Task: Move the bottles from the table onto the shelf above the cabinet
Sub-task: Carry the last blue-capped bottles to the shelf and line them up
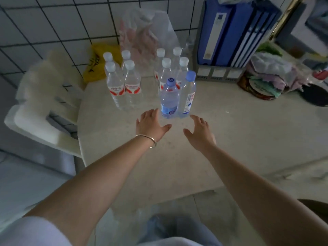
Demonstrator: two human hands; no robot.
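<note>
Several clear water bottles stand on the pale table (230,139). Two blue-capped bottles stand nearest me: one with a blue label (169,100) and a taller one (188,93) touching it on the right. Behind them is a cluster of white-capped, red-labelled bottles (166,71). Another white-capped group (122,82) stands to the left. My left hand (150,126) is open, fingers spread, just left of the blue-label bottle's base. My right hand (200,133) is open just right of and below the pair. Neither hand holds anything. No shelf is in view.
Blue binders in a grey rack (230,32) stand at the back right. A clear plastic bag (147,31) and a yellow bag (99,61) lie against the tiled wall. A tin covered with cloth and plastic (264,80) sits right. A white chair (40,110) stands left.
</note>
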